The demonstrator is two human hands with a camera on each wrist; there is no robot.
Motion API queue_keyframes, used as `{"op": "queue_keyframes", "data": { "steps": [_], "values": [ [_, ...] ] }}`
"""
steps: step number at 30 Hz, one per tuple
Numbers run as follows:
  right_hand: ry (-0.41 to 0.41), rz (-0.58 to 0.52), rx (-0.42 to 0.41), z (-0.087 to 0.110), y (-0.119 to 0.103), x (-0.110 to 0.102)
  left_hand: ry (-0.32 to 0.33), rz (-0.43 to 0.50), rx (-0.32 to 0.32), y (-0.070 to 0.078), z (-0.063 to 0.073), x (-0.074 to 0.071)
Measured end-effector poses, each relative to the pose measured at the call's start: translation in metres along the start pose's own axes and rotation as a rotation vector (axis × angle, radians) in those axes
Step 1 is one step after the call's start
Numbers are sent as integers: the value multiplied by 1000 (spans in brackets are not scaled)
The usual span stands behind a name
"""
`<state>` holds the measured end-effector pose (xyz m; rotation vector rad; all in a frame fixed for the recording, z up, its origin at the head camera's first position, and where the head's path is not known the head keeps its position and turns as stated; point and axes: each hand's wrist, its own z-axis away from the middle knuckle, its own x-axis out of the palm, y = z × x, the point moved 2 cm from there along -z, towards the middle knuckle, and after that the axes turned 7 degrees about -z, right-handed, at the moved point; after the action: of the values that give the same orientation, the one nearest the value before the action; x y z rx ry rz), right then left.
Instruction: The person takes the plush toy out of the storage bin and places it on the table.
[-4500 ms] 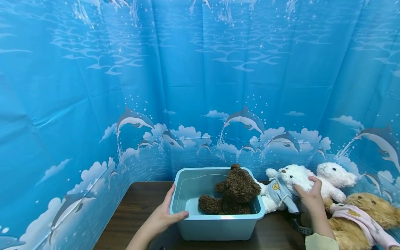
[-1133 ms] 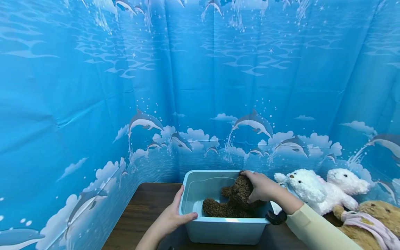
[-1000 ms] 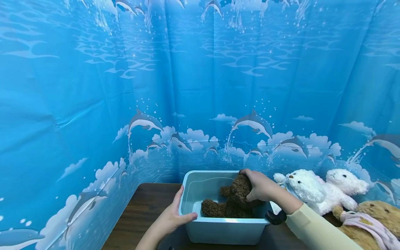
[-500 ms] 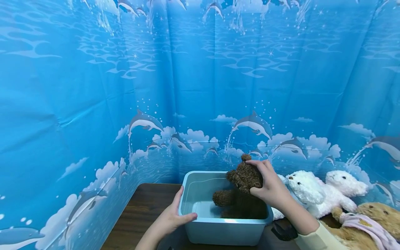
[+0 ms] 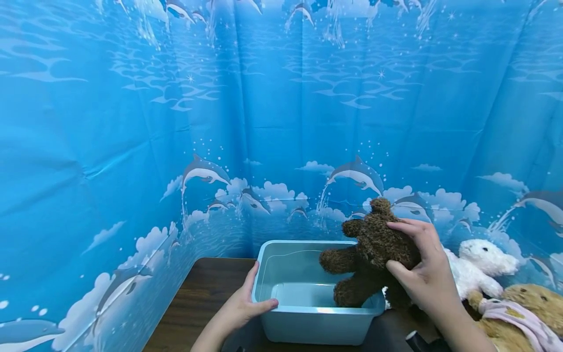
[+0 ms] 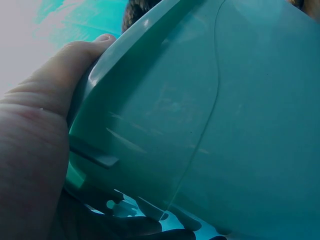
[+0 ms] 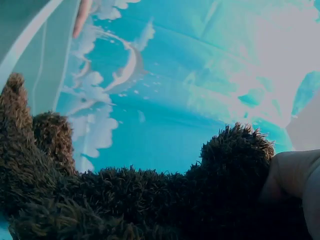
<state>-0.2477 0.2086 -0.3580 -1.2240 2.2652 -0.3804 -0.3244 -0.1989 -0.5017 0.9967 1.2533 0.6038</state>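
A brown teddy bear (image 5: 371, 244) is raised over the right side of a light blue plastic tub (image 5: 312, 326), its legs still overlapping the tub's inside. My right hand (image 5: 424, 269) grips it by the head, thumb in front and fingers behind. In the right wrist view the teddy's dark fur (image 7: 125, 200) fills the lower part, beside my thumb. At the tub's left end my left hand (image 5: 239, 305) holds the wall, thumb over the rim. The left wrist view shows the tub's wall (image 6: 240, 115) close up, with fingers spread beneath it.
Right of the tub lie a white plush toy (image 5: 486, 259) and a tan teddy bear (image 5: 510, 327) in a pink top. Another white plush is mostly hidden behind my right hand. The dark wood table (image 5: 198, 288) backs onto a blue dolphin-print curtain (image 5: 272, 122).
My right hand has left the white bear, taken hold of the brown teddy in the tub and lifted it up to the right. My left hand stays on the tub.
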Motion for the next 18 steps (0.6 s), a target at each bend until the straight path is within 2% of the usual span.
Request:
{"op": "queue_keyframes", "data": {
  "steps": [10, 14, 18],
  "values": [
    [166, 68, 102, 28, -4, -60, -14, 7, -1, 1, -2, 3],
    [240, 119, 78, 40, 0, -81, -15, 5, -2, 3, -2, 3],
    [367, 185, 51, 48, 8, -100, -4, -8, -7, 3, -2, 2]
  ]
}}
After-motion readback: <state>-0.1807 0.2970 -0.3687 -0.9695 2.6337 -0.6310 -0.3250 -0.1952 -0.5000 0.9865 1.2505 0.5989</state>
